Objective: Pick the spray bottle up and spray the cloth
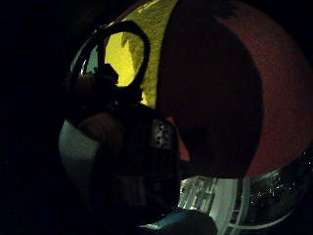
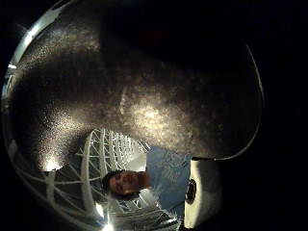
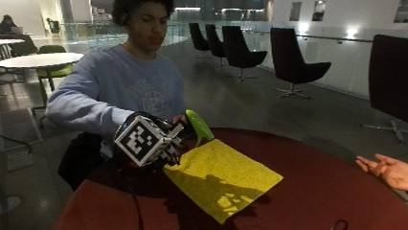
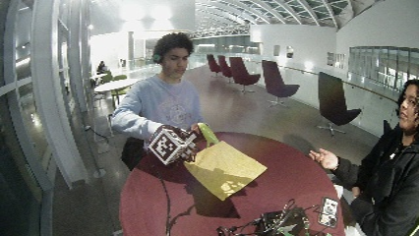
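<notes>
Pickup done: gloved right hand point(image 3: 167, 143), fingers wrapped round green plastic spray bottle point(image 3: 198, 126), held just above yellow cloth's point(image 3: 223, 178) near corner. Spraying apparently remains.

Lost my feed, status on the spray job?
Right hand grips green spray bottle. Yellow cloth flat on table, beside the hand. Nothing between.

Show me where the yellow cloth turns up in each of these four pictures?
Outside view: yellow cloth lies flat on the red table, just beside the gloved right hand.
Wide outside view: same cloth near the table's middle.
Little finger side palm view: cloth shows bright behind a dark loop, next to the red tabletop.
Thumb side palm view: not in it.
Shared landmark: the red table.
</notes>
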The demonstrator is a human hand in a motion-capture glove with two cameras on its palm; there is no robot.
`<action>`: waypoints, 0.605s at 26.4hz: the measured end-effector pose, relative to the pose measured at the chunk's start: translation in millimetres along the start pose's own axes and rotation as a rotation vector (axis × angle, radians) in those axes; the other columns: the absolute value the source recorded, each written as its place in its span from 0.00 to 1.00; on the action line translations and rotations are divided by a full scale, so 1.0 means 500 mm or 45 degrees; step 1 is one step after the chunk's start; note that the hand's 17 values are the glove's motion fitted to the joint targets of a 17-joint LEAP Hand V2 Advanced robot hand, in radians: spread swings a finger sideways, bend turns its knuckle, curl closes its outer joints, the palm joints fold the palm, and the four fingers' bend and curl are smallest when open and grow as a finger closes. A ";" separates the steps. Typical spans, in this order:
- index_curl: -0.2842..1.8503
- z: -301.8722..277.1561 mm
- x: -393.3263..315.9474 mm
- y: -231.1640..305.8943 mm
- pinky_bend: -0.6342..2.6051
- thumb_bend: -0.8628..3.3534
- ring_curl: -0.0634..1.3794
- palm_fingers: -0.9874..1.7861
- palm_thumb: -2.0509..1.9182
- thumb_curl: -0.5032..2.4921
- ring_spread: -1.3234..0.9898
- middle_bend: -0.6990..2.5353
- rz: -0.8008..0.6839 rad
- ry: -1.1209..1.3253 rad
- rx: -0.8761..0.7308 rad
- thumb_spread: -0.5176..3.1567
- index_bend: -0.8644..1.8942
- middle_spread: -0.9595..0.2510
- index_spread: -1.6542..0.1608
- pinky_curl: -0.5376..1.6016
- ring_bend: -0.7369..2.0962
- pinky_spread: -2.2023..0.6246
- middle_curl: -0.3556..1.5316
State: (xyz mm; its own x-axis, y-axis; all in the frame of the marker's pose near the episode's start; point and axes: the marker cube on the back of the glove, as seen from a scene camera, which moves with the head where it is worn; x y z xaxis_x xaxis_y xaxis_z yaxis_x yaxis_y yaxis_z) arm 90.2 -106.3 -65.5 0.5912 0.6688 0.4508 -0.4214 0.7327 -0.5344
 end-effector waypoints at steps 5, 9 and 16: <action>0.32 0.001 0.004 0.002 0.25 0.20 0.31 0.74 0.77 0.40 0.57 0.28 0.017 0.025 -0.005 0.32 0.36 0.72 0.79 0.41 0.38 0.88 0.44; 0.32 0.001 0.006 0.003 0.25 0.20 0.31 0.74 0.77 0.40 0.57 0.28 0.037 0.025 -0.004 0.32 0.36 0.72 0.79 0.41 0.38 0.87 0.44; 0.32 0.000 0.004 0.005 0.26 0.20 0.31 0.74 0.76 0.41 0.57 0.28 0.056 0.019 -0.025 0.32 0.36 0.72 0.79 0.41 0.38 0.87 0.44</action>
State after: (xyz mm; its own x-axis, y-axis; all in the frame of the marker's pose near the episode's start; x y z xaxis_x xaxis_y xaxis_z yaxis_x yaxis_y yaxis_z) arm 90.3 -103.2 -65.9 0.5828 0.6980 0.4160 -0.4338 0.7002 -0.5671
